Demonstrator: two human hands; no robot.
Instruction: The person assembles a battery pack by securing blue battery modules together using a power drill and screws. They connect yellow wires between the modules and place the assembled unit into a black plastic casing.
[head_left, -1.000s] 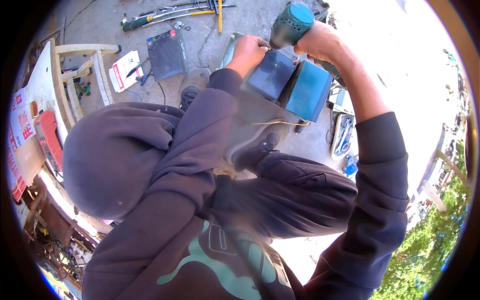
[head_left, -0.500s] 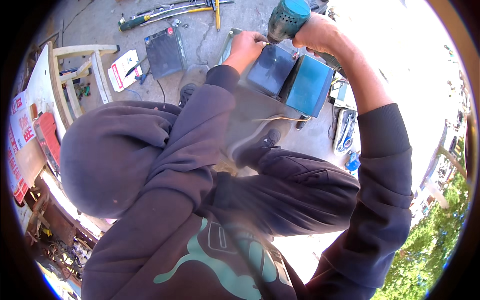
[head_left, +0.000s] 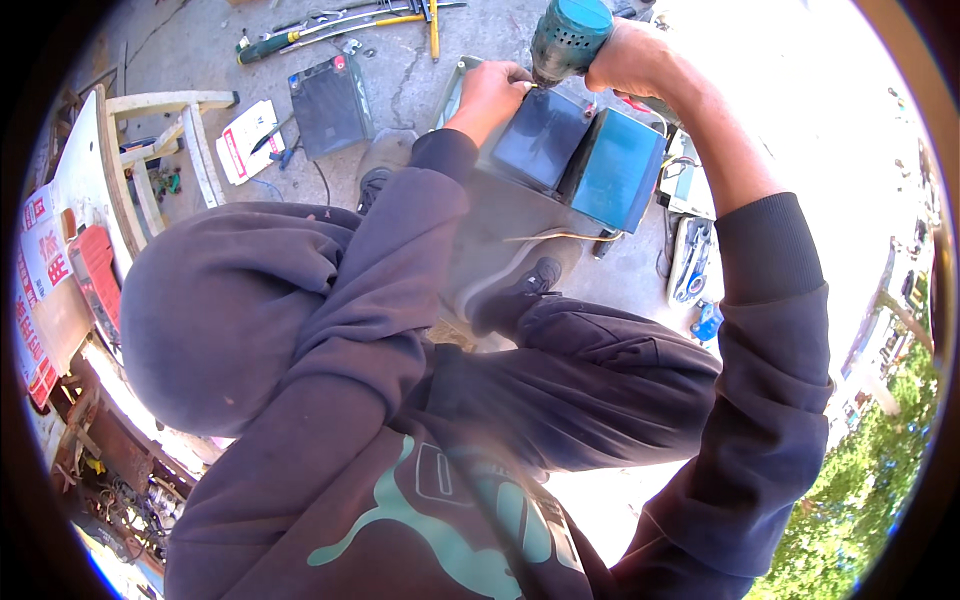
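Observation:
My right hand is wrapped around the grip of a teal power drill, whose chuck points down at the far edge of a dark battery. Right beside the chuck, the fingertips of my left hand are pinched together at that edge. Whatever small piece they hold is too small to name. A blue-sided battery stands close to the right of the dark one, with a reddish terminal visible between them. Part of a pale greenish case shows behind my left wrist.
Another dark battery lies left on the concrete, near a red-and-white leaflet. Long-handled tools lie at the far left. A wooden stool stands left; a tray of tools lies right. A thin wire crosses near my shoe.
The drill and my right hand have shifted very slightly left. My right forearm has tilted a little, and my left hand stays at the battery's edge.

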